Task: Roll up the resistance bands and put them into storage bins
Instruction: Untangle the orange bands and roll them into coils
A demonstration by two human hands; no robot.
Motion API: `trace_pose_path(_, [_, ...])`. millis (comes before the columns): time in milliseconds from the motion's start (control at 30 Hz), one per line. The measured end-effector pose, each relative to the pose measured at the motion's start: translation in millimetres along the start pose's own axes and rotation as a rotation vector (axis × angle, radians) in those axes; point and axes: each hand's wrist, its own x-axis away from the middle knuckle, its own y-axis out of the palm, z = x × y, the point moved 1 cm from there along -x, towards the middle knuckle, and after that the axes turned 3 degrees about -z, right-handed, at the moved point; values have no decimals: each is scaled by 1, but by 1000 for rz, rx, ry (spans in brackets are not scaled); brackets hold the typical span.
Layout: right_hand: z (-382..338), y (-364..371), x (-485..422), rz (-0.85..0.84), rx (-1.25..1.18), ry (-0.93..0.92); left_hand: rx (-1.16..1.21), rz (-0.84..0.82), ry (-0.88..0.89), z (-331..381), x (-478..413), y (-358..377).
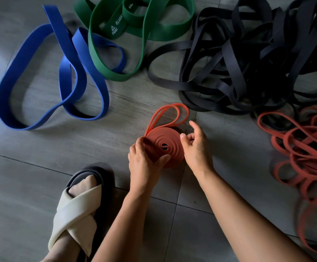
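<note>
Both hands clasp the orange coil [163,146] low over the floor [40,167], the left hand [144,161] with thumb across it, the right hand [196,148] with fingers partly hidden behind, while the orange pile [275,142] runs off-frame right.

Rolled band [163,146] before loose bands [239,53]

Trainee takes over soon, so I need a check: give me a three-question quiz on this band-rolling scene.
1. True or false: the orange roll is fully wound, no tail loose.
2. How many hands hold it? A none, B one, C both.
3. Fill in: the band printed PEAK is ___.
Key: 1 false, a tail loop lies free. 2 C, left hand and right hand. 3 green.
</note>
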Motion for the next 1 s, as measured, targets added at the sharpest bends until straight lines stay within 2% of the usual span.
trace_pose_path(267, [17,-27,15,36,23,16,-43,69,-6,6,3,-4])
trace_pose_path(400, [36,-64,28,144,90,51,-111,192,96,16,8,-11])
trace_pose_path(467, [53,-89,33,236,131,51,-122,193,177,26,16,-8])
trace_pose_path(667, [90,-162,61,401,426,48,-154,44,395,58,50,27])
trace_pose_path(767, [96,-183,65,463,458,3,-169,-51,452,64,68,38])
trace_pose_path(933, [96,-210,54,305,596,151,-200,-166,444,63,92,39])
trace_pose_path(1000, [89,-220,47,306,655,118,-229,-185,424,62,98,34])
